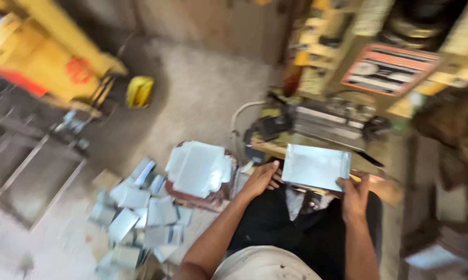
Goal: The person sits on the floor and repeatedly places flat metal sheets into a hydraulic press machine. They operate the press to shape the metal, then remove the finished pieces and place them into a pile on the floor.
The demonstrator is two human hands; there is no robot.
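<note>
We see the sheet point(315, 166), a thin, stiff, likely light metal rectangle with sharp edges, held flat before the press point(337, 122), right hand point(355, 196) pinching its near corner, left hand point(261, 179) gripping its left edge; best taken by the edges.

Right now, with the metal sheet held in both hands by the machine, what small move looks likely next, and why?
Probably slide the metal sheet forward into the machine. The left hand and right hand grip its near corners, holding it flat and just short of the machine's dark opening.
</note>
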